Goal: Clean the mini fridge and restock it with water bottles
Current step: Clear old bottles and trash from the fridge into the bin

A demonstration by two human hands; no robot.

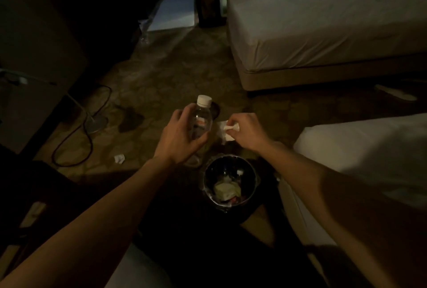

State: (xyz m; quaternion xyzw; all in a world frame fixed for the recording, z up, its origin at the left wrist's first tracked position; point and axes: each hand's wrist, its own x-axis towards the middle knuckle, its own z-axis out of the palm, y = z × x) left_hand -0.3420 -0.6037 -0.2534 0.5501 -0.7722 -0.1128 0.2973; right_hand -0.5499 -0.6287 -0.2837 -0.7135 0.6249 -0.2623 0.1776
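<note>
At frame centre, a water bottle (pixel 201 123) is gripped by the left hand's (pixel 179 139) curled fingers. A crumpled tissue (pixel 226 131) is pinched by the right hand (pixel 246 131), above the bin (pixel 253 173).

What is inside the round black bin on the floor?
The bin holds crumpled pale paper or wrappers and some small bits beside them. It is dark in there, and whatever lies under that top layer is covered.

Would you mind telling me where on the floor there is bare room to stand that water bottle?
Bare carpet lies between the bed and the lamp cable. It is crowded by the trash bin, and a crumpled tissue lies left of it.
</note>
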